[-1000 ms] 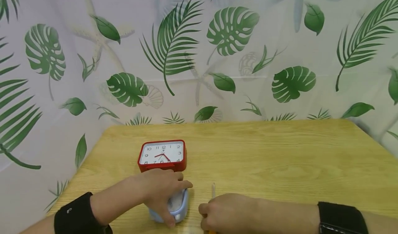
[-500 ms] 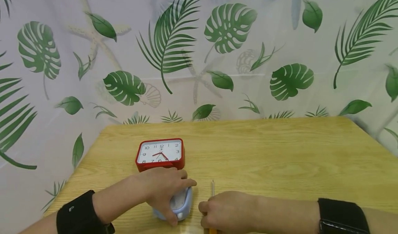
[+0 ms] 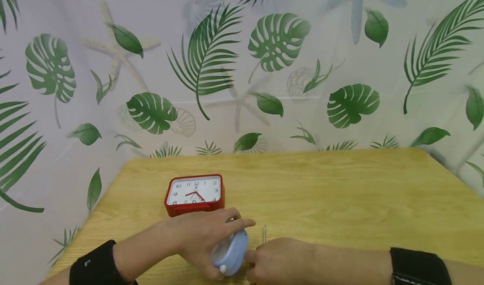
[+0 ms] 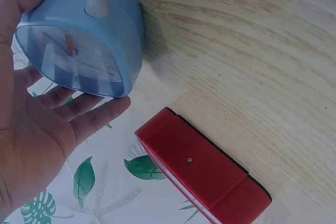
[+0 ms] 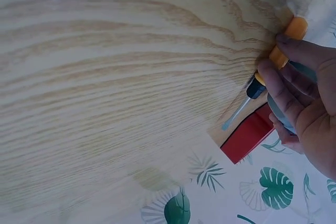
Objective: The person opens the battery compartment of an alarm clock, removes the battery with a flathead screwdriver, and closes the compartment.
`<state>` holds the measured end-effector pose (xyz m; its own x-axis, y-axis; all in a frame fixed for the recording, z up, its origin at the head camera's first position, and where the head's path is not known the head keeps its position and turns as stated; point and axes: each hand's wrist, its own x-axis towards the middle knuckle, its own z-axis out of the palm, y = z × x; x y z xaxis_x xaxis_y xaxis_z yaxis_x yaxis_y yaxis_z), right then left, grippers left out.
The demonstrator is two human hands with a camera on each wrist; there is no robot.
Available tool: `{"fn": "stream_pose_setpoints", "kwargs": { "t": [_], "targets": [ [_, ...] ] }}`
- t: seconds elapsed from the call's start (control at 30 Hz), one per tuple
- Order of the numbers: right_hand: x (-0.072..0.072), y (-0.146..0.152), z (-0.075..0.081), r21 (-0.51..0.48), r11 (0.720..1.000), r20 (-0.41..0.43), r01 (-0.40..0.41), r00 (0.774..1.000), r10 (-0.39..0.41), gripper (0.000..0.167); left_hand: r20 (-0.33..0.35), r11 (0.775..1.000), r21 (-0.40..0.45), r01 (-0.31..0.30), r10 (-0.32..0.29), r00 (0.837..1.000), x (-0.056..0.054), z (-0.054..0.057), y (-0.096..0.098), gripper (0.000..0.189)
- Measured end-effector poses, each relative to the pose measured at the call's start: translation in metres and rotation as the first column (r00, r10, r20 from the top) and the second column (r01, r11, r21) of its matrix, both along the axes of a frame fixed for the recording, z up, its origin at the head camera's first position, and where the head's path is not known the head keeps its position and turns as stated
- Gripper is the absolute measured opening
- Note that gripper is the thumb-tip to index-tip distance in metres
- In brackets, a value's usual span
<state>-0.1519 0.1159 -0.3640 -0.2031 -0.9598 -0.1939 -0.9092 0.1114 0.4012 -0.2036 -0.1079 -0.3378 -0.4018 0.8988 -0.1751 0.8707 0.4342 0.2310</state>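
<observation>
My left hand (image 3: pixel 206 238) grips a light blue alarm clock (image 3: pixel 235 255), fingers at one side and thumb at the other. The clock is tilted, its face turned to the left; the left wrist view shows its white knob (image 4: pixel 97 6) and clear front. Close on its right, my right hand (image 3: pixel 283 259) holds a screwdriver (image 5: pixel 293 31) by its orange handle. The metal shaft (image 3: pixel 264 233) points away from me, past the knuckles. In the head view the hand hides most of the handle, and the right fingertips come right up to the blue clock.
Behind my left hand a red rectangular alarm clock (image 3: pixel 194 194) lies on the wooden table (image 3: pixel 340 192), face up and tipped slightly towards me. A white cloth with green leaves (image 3: pixel 277 41) hangs behind the table's far edge.
My left hand has shifted right with the blue clock and tilted it, so its side now faces my right hand. The screwdriver has moved slightly right. The red clock stays on the table.
</observation>
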Motion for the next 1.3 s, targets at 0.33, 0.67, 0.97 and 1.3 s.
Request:
{"fn": "stream_pose_setpoints", "kwargs": {
  "t": [0.33, 0.67, 0.97, 1.3],
  "targets": [
    [-0.001, 0.001, 0.008, -0.021, 0.999, -0.009, 0.045, 0.999, -0.045, 0.007, -0.035, 0.999, 0.048, -0.022, 0.024, 0.999, 0.000, 0.006, -0.004, 0.085],
    [-0.003, 0.002, 0.003, -0.006, 0.999, -0.012, -0.040, 0.999, 0.040, 0.008, 0.132, 0.977, 0.208, -0.036, 0.009, 0.991, -0.002, -0.007, -0.003, 0.082],
    [-0.005, 0.011, 0.003, -0.018, 0.997, 0.146, 0.081, 0.986, -0.077, 0.003, 0.268, 0.953, 0.277, -0.119, 0.042, 0.962, -0.005, -0.018, -0.005, 0.085],
    [-0.003, 0.041, -0.001, -0.165, 0.970, 0.187, 0.177, 0.972, -0.145, 0.012, 0.457, 0.882, 0.357, -0.307, 0.122, 0.881, 0.002, -0.028, -0.008, 0.083]
  ]
}}
